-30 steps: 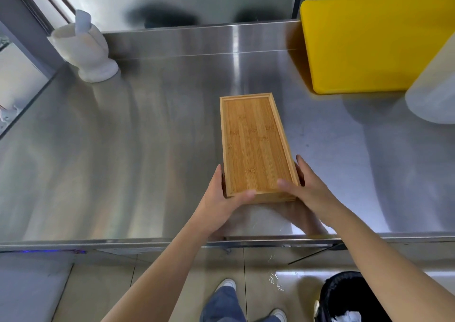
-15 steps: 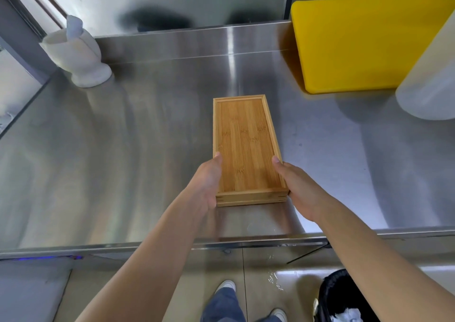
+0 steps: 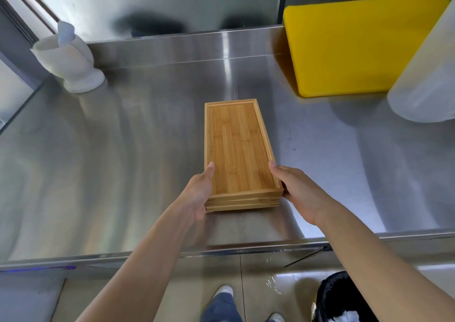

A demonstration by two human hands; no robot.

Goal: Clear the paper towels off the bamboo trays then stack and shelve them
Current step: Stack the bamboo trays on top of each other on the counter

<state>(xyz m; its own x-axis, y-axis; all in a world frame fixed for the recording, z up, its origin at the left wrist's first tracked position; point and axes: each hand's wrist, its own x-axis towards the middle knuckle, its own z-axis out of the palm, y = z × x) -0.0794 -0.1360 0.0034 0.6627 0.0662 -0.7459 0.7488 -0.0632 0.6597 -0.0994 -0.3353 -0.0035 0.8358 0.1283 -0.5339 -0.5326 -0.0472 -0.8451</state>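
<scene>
Bamboo trays (image 3: pixel 237 149) stacked on steel counter (image 3: pixel 110 161), near end clasped between left grip (image 3: pixel 198 196) and right grip (image 3: pixel 299 193).

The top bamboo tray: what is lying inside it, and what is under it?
Inside the top bamboo tray nothing lies; its bare floor shows, with no paper towel. Under it more trays are stacked, seen only as layered edges at the near end. Their insides are covered.
</scene>
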